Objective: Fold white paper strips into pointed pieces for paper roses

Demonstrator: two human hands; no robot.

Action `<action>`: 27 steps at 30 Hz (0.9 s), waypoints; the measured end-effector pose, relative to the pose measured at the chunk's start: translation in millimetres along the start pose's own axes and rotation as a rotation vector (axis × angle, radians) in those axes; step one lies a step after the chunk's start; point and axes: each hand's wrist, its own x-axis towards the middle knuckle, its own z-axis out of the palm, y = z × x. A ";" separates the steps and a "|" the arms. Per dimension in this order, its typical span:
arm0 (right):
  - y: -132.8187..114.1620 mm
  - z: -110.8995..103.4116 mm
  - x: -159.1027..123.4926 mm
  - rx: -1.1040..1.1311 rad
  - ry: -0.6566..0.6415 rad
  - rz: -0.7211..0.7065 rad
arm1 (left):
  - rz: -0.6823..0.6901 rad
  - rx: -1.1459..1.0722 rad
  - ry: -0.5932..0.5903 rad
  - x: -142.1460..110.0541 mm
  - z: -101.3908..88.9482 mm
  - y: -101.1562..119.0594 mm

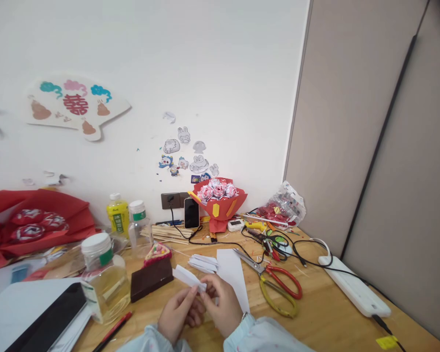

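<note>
- The paper strip (187, 278) is up above the front of the wooden surface (253, 337), between the person's two hands; its long axis runs slantwise, the free end pointing left and away from the body, the other end in the fingers.
- It's plain white, narrow and flat, seemingly folded, with a short bent bit by the right fingertips.
- The left hand (178, 313) pinches it between thumb and fingers, and the right hand (223, 305) grips the near end, thumbs almost meeting.
- Its free end reaches close to a dark brown block (152, 278); I can't tell if they touch.
- Just beyond lie more folded white papers (203, 263), and a white sheet (232, 274) beside them.
- Right of that, scissors (278, 286) with red and yellow handles lie open.
- Farther back, a red bouquet (220, 210) stands near the wall.
</note>
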 end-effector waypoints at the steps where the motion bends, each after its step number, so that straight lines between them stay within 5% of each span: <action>1: -2.0 -0.7 -0.5 0.001 -0.014 -0.016 | 0.000 -0.001 0.006 0.4 -0.7 -0.3; 12: -10.1 -5.6 -2.5 -0.072 -0.056 -0.124 | 0.003 -0.078 -0.014 2.5 -5.2 -4.2; 27: -3.6 -3.8 -0.6 -0.126 -0.054 -0.077 | -0.007 -0.116 -0.083 3.0 -10.4 -6.6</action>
